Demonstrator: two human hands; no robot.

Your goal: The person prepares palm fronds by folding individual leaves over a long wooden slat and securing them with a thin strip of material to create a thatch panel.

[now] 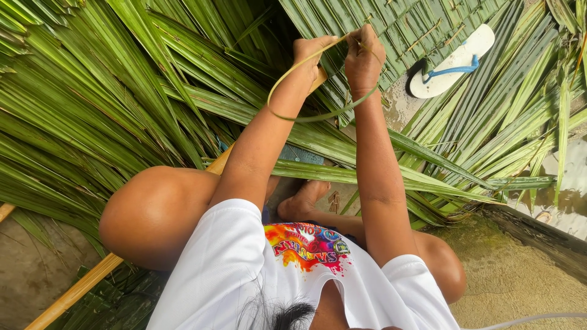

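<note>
Left hand [310, 52] and right hand [363, 58], at twelve o'clock, each have their grip clamped on a looped green strip [318, 116] above palm leaves [110, 104].

Soft, even daylight fills the scene, bright without glare; shadows are faint and diffuse. Focus is sharp throughout, with slight wide-angle stretching toward the frame edges.

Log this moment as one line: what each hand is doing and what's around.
left hand: pinching thin green strip | right hand: gripping same strip, looped | under: palm leaves, bamboo pole | nearby: sandal
</note>
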